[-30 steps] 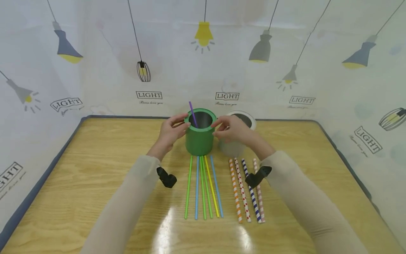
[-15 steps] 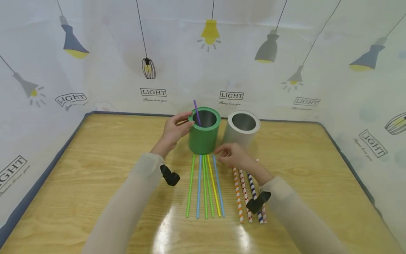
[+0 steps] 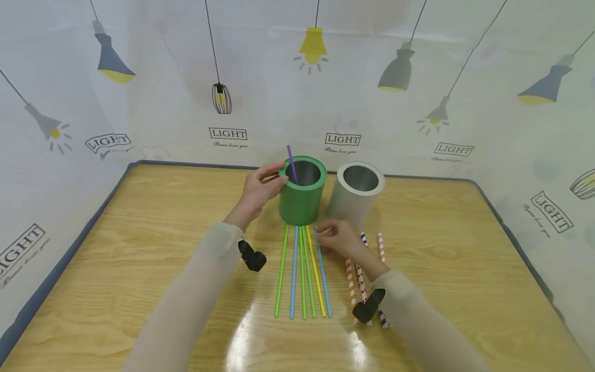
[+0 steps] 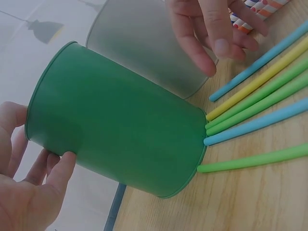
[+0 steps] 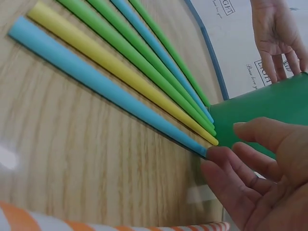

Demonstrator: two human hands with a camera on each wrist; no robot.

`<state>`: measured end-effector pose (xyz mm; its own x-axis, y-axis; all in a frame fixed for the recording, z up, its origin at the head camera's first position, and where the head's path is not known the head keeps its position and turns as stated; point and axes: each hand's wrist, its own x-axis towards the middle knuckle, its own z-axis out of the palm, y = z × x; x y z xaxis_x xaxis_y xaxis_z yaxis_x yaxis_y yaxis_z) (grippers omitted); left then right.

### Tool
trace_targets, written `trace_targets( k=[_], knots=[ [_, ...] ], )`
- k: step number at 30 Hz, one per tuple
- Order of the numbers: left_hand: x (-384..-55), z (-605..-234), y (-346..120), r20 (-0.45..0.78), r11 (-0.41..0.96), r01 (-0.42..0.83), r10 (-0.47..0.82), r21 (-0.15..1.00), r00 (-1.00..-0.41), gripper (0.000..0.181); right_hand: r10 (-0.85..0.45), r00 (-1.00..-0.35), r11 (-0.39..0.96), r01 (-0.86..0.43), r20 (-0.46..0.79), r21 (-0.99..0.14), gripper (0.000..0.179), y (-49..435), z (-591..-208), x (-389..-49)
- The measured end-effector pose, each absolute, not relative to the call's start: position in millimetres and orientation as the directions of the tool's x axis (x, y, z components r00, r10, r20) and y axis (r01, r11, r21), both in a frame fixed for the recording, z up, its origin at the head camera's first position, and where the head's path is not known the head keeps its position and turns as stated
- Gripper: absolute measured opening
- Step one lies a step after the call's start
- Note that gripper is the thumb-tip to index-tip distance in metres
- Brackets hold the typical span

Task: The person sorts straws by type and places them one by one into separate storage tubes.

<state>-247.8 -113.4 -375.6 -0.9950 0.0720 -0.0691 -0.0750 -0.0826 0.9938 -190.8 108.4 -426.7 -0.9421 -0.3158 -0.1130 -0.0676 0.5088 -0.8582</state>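
Observation:
A green can (image 3: 301,204) stands at the back middle of the table with a purple straw (image 3: 292,163) leaning inside it. My left hand (image 3: 259,191) rests on the can's left side, fingers at the rim and thumb on the wall. Several plain straws fan out in front of the can, green, blue and yellow. My right hand (image 3: 341,238) is low over the table, its fingertips right at the far end of the rightmost blue straw (image 5: 110,91). The thumb is apart from the fingers in the right wrist view.
A white can (image 3: 355,199) stands to the right of the green one. Patterned paper straws (image 3: 350,284), striped and dotted, lie at the right, partly hidden under my right forearm. A wall printed with lamps (image 3: 313,49) rises behind the wooden table (image 3: 176,248).
My right hand has left the green can's right rim and come down toward the table, to the rightmost blue straw's end. The left hand keeps its place on the can; the view has shifted slightly.

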Motion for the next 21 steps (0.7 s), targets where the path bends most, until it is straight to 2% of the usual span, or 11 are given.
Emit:
trace_targets(
  k=[12,21],
  knots=[
    [-248.0,-375.4,-114.5,-0.065,-0.092,-0.071,0.073,0.993,-0.995,0.041,-0.161,-0.941,0.395,0.214,-0.297,-0.893,0.027,100.9,-434.9,-192.3],
    [-247.8,-377.5,-115.0,-0.052,-0.078,-0.058,0.085,0.995,-0.995,0.04,-0.11,-0.942,0.367,0.257,-0.317,-0.894,0.027,98.4,-437.8,-192.2]
  ],
)
